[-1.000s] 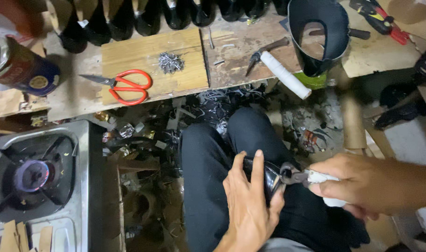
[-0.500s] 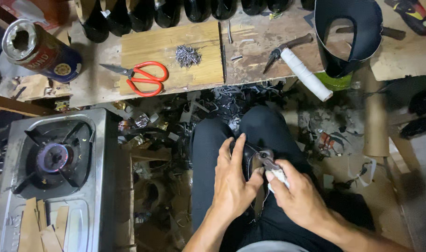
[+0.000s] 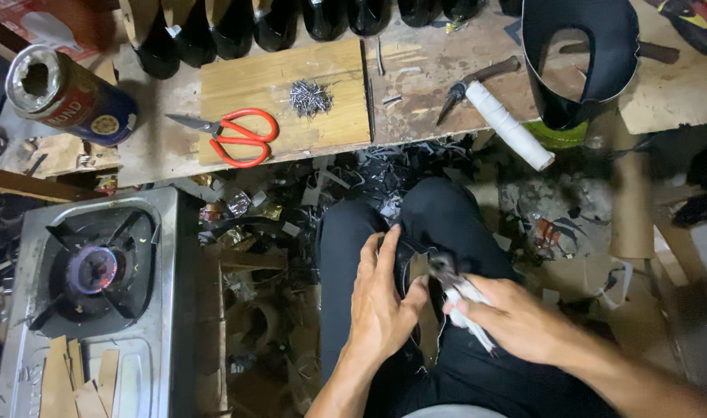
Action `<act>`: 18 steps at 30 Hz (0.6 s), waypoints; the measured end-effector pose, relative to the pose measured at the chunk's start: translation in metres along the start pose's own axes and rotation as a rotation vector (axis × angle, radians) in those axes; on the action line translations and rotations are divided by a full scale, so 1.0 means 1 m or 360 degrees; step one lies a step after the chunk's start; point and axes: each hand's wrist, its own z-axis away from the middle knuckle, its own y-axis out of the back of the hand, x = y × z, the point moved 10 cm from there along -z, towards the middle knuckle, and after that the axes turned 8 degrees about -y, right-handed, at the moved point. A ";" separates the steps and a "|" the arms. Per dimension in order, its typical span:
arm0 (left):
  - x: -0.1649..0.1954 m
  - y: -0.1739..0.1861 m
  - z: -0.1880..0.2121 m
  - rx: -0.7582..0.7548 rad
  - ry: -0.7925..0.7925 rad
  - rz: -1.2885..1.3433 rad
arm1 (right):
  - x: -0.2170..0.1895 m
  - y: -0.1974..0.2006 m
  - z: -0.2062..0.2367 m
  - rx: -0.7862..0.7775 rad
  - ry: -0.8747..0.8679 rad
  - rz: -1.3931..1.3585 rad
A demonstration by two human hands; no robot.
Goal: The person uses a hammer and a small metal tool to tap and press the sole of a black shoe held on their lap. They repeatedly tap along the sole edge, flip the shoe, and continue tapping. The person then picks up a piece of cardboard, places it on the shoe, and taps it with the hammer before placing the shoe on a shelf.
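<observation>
The gas stove (image 3: pixel 90 310) fills the lower left of the frame with one burner (image 3: pixel 94 269) lit, and strips of cardboard (image 3: pixel 75 379) lie on its steel top just below the flame. That looks like the main hazard: scraps of paper and foil litter the floor right beside it, and one pushed closer could catch.

Along the top runs one wooden bench (image 3: pixel 446 77) with a row of dark bottles (image 3: pixel 237 27) at its far edge; about seven show, though some are cut off by the frame. On it sit one curved black leather piece (image 3: pixel 601 70) at upper right, one blue tin can (image 3: pixel 67 97) lying on its side at upper left, one white-handled tool (image 3: pixel 497 112), one pair of red scissors (image 3: pixel 233 138) and one small heap of nails (image 3: pixel 310 97) on a pale board (image 3: pixel 284 101). The can could roll off the bench, since it lies near the edge.

At lower centre, on the lap, the left hand (image 3: pixel 380 306) lies flat with fingers spread, pressing down a black piece (image 3: pixel 410 259) against the thigh. The right hand (image 3: pixel 516 317) is closed around a white-wrapped tool (image 3: pixel 462 298) whose dark metal head touches that piece. I judge a slip of the head could nick the left thumb, which lies just beside it, or the leg under the work.
</observation>
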 end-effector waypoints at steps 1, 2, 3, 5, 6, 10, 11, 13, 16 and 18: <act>0.001 0.002 0.000 0.0017 0.0001 -0.0006 | 0.013 0.004 0.003 -0.0085 -0.0214 0.0124; 0.002 0.003 0.001 0.0037 0.0000 -0.0009 | 0.026 0.008 0.007 -0.0165 -0.0428 0.0253; 0.003 0.002 0.001 0.0031 -0.0006 -0.0027 | 0.039 0.011 0.013 -0.0243 -0.0645 0.0381; 0.007 -0.001 0.003 0.0010 -0.0011 -0.0068 | 0.023 0.014 0.011 -0.0273 -0.0454 0.0295; 0.013 -0.001 0.004 0.0022 -0.0086 -0.0073 | 0.014 0.015 0.010 -0.0287 -0.0350 0.0252; 0.032 -0.005 0.010 0.0057 -0.0260 -0.0134 | -0.018 0.019 0.006 -0.0299 -0.0124 0.0253; 0.035 -0.005 0.011 0.0064 -0.0276 -0.0152 | -0.017 0.023 0.006 -0.0298 -0.0232 0.0253; 0.040 -0.007 0.013 0.0074 -0.0310 -0.0201 | -0.015 0.029 0.008 -0.0332 -0.0442 0.0320; 0.041 -0.014 0.012 0.0003 -0.0267 -0.0252 | -0.023 0.037 0.010 -0.0413 -0.0558 0.0539; 0.041 -0.018 0.011 -0.0049 -0.0221 -0.0278 | -0.045 0.041 0.007 -0.0426 -0.0374 0.0710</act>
